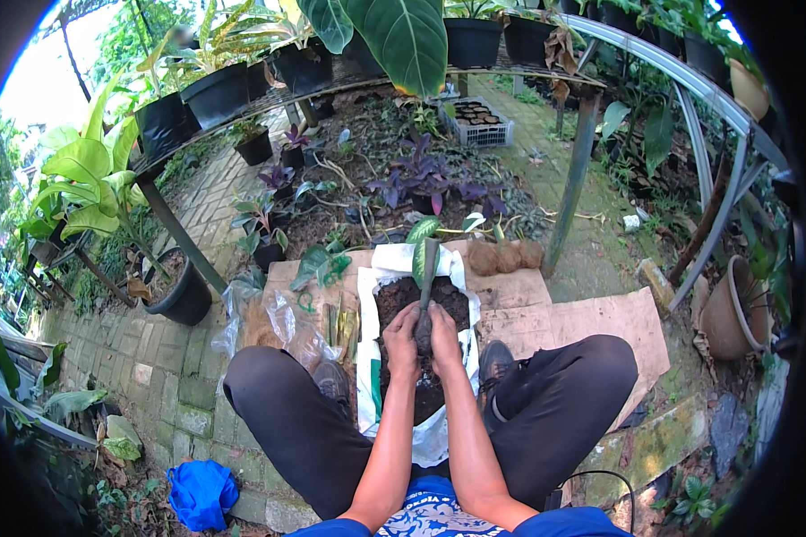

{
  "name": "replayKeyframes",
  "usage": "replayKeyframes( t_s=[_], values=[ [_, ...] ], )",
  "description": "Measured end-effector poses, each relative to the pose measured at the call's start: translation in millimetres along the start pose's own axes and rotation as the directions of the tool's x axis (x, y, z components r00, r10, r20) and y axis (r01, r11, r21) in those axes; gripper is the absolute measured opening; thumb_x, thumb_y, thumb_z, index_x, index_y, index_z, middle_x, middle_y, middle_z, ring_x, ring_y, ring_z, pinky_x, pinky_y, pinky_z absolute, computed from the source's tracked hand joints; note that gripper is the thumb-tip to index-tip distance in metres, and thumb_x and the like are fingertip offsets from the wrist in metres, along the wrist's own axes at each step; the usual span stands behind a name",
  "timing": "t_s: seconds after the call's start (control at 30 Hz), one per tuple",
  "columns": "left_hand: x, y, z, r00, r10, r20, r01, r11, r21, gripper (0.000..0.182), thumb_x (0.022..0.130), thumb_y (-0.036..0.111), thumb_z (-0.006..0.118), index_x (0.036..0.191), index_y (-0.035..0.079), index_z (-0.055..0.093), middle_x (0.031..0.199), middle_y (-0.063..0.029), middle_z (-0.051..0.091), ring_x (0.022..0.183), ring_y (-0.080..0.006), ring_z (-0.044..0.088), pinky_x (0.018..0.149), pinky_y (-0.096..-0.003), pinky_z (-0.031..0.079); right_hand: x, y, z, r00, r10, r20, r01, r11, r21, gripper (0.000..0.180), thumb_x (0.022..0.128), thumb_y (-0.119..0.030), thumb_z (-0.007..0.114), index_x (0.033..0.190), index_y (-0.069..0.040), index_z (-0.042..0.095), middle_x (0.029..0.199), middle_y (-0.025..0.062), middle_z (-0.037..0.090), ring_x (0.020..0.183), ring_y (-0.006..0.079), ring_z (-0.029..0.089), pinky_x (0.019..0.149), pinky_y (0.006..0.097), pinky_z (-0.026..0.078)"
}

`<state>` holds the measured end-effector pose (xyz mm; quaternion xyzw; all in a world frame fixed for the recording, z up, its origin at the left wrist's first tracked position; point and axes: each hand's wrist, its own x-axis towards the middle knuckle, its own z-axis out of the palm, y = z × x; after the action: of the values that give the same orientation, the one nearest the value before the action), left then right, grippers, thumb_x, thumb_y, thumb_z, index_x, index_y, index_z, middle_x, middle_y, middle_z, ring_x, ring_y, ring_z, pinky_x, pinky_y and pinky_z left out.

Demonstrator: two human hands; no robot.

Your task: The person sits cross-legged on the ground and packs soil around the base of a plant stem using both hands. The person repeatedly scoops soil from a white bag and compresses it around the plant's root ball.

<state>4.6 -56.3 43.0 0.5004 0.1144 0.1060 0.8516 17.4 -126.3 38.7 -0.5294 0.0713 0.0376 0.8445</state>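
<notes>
My left hand [401,333] and my right hand [444,333] are cupped together around the base of a plant cutting. A dark, soil-coated lump [423,335] at its base shows between my palms. The thick green stem [430,272] points away from me, with a variegated leaf [418,263] beside it. Under my hands lies an opened white plastic sack [472,339], its edges rolled back around dark soil [451,295]. Several round brown fibre balls [507,257], with cuttings standing in some, sit just beyond the sack on the right.
Flattened cardboard [598,329] lies under the sack. Left of it are cut stem pieces [340,329] and a clear plastic bag of brown fibre [262,322]. A potted-plant bench [242,111] arches ahead on posts [575,181]. A blue plastic bag [203,495] lies at lower left.
</notes>
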Motion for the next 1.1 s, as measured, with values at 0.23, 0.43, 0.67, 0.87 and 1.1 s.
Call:
replayKeyframes(
  t_s=[0.23, 0.43, 0.67, 0.87, 1.1],
  values=[
    [1.9, -13.8, 1.3, 0.999, 0.012, 0.045, -0.015, 0.998, 0.059, 0.025, 0.087, 0.009, 0.057, 0.108, -0.004, 0.061, 0.098, -0.0076, 0.065, 0.083, -0.0114, 0.06, 0.077, -0.0238, 0.048, 3.4, 1.5, -9.2, 0.996, 0.041, -0.085, -0.045, 0.998, -0.046, 0.033, 0.095, -0.028, 0.042, 0.106, -0.003, 0.061, 0.095, 0.0053, 0.061, 0.084, 0.0124, 0.056, 0.074, 0.0268, 0.045],
    [5.7, -7.7, -1.9, 0.969, -0.115, 0.221, 0.129, 0.99, -0.054, 0.024, 0.086, 0.011, 0.058, 0.107, 0.0, 0.06, 0.099, -0.0046, 0.063, 0.088, -0.0115, 0.058, 0.08, -0.0246, 0.047, 5.0, -1.3, -15.6, 0.995, 0.0, -0.1, -0.003, 0.999, -0.034, 0.03, 0.092, -0.025, 0.045, 0.1, -0.003, 0.064, 0.09, 0.0057, 0.062, 0.08, 0.013, 0.057, 0.071, 0.0276, 0.045],
    [6.5, -3.8, -6.9, 0.96, -0.015, 0.278, 0.001, 0.999, 0.052, 0.022, 0.083, 0.013, 0.054, 0.101, 0.001, 0.06, 0.095, -0.0027, 0.061, 0.086, -0.0103, 0.055, 0.081, -0.0237, 0.043, 6.8, 5.9, -13.6, 0.995, -0.009, -0.103, 0.007, 1.0, -0.021, 0.03, 0.089, -0.021, 0.046, 0.099, 0.001, 0.065, 0.087, 0.0085, 0.063, 0.078, 0.014, 0.056, 0.07, 0.0286, 0.044],
    [9.7, -5.3, -15.2, 0.968, 0.055, 0.247, -0.11, 0.971, 0.212, 0.023, 0.081, 0.012, 0.052, 0.097, -0.003, 0.06, 0.09, -0.0033, 0.06, 0.082, -0.0101, 0.052, 0.077, -0.0229, 0.041, 8.6, 15.3, -8.8, 0.991, 0.062, -0.117, -0.063, 0.998, -0.006, 0.029, 0.088, -0.02, 0.046, 0.093, 0.0, 0.066, 0.082, 0.0079, 0.063, 0.074, 0.0138, 0.056, 0.067, 0.0301, 0.044],
    [4.7, -1.3, -2.2, 0.978, 0.17, 0.123, -0.18, 0.981, 0.075, 0.027, 0.086, 0.019, 0.051, 0.101, -0.001, 0.061, 0.092, -0.0043, 0.061, 0.084, -0.0124, 0.056, 0.079, -0.0251, 0.043, 0.6, 2.6, 5.3, 0.986, -0.043, -0.162, 0.051, 0.998, 0.048, 0.026, 0.09, -0.019, 0.043, 0.085, -0.004, 0.063, 0.078, 0.0031, 0.059, 0.068, 0.0097, 0.054, 0.061, 0.026, 0.043]
  ],
)
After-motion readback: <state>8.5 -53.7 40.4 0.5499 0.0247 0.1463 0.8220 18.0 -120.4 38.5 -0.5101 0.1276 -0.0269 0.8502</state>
